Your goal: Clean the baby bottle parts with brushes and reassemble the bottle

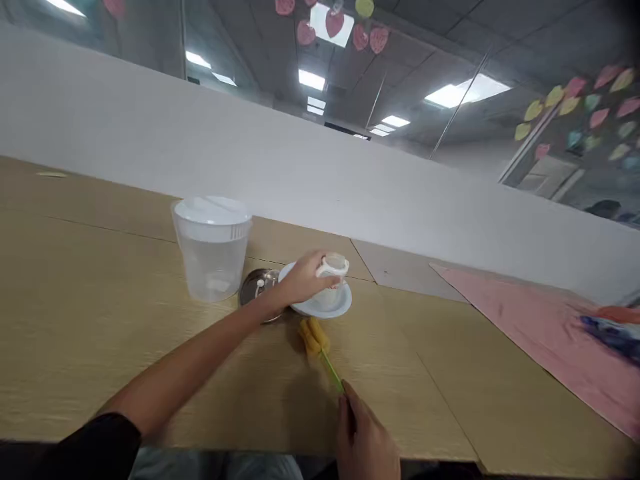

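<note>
My left hand (310,277) is closed round a small clear cup (336,265) with a white rim, at a white plate (345,305). Whether the cup rests on the plate or is held just above it, I cannot tell. Low in the view, my right hand (365,433) grips the green handle of a sponge brush (315,335), whose yellow head points up and left, near the plate's front edge. Partly behind my left forearm lies a round metal dish (249,293) with small white pieces in it.
A clear plastic bucket (207,267) with a white lid stands left of the dish. The wooden table (125,320) meets a white wall (280,160) at the back. To the right lies a pink cloth (530,320) with an orange and blue item (617,327) on it.
</note>
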### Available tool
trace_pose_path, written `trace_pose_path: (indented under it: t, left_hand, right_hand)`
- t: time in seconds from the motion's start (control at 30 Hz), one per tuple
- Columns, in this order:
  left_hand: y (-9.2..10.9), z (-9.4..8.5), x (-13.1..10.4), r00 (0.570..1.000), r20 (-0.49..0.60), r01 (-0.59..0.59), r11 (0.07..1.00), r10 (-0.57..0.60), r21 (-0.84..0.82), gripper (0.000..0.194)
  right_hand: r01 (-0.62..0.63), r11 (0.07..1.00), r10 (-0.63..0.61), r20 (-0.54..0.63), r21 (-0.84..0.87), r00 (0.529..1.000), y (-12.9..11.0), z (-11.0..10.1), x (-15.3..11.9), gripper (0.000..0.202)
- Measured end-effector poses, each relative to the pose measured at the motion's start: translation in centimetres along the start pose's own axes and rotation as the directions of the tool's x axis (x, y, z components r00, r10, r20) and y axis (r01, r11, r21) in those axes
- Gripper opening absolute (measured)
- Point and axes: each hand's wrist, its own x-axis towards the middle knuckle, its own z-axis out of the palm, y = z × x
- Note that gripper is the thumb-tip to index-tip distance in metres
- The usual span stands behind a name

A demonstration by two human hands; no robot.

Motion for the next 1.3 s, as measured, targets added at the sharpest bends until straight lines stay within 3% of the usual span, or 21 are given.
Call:
trace_pose_path:
  t: [0.13, 0.33, 0.6, 0.87, 0.97, 1.07, 1.2, 1.3]
  left_hand:
    - [0.4, 2.7, -1.1, 0.996, 0.079, -0.048, 0.998, 0.044, 0.037, 0.049]
    - [1.0, 4.9, -2.6, 0.968, 0.135, -0.208, 0.978, 0.21, -0.03, 0.049]
    - [-0.9, 7.3, -4.2, 0.963, 0.245, -0.137, 0.988, 0.115, 0.077, 0.05]
    - [-1.9, 8.1, -4.4, 0.963, 0.255, -0.126, 0.98, 0.083, 0.155, 0.051]
    - [-1.6, 7.0, -4.3, 0.958, 0.259, -0.178, 0.964, 0.123, 0.199, 0.059]
    - [-2.1, 4.3, -5.1, 0.951, 0.17, -0.299, 0.911, 0.259, 0.284, 0.053]
    - [-5.9, -0.4, -7.9, 0.923, 0.134, -0.375, 0.769, 0.36, 0.517, 0.017]
    - [-9.6, -2.7, -10.2, 0.92, 0.175, -0.374, 0.659, 0.35, 0.653, 0.014]
  right_hand:
    - [-0.003, 1.0, 0.003, -0.006, 0.002, 1.0, 0.0, 0.4, -0.7, 0.041]
    - [-0.016, 0.999, 0.016, -0.001, -0.029, 1.0, -0.1, 1.4, -0.7, 0.041]
    - [0.027, 0.992, -0.025, 0.016, -0.123, 1.0, -0.9, 2.5, -0.9, 0.039]
    - [0.017, 0.981, -0.005, 0.061, -0.191, 0.998, -1.1, 3.2, -0.2, 0.037]
    - [0.02, 0.982, -0.01, 0.056, -0.188, 0.998, -1.0, 3.4, 0.0, 0.035]
    - [0.029, 0.989, -0.026, 0.024, -0.142, 0.999, -0.3, 3.3, 0.3, 0.033]
    - [0.084, 0.996, -0.084, -0.037, 0.007, 0.996, 1.1, 3.6, 0.3, 0.036]
    - [0.126, 0.983, -0.115, -0.091, 0.133, 0.989, 1.6, 4.1, -0.1, 0.043]
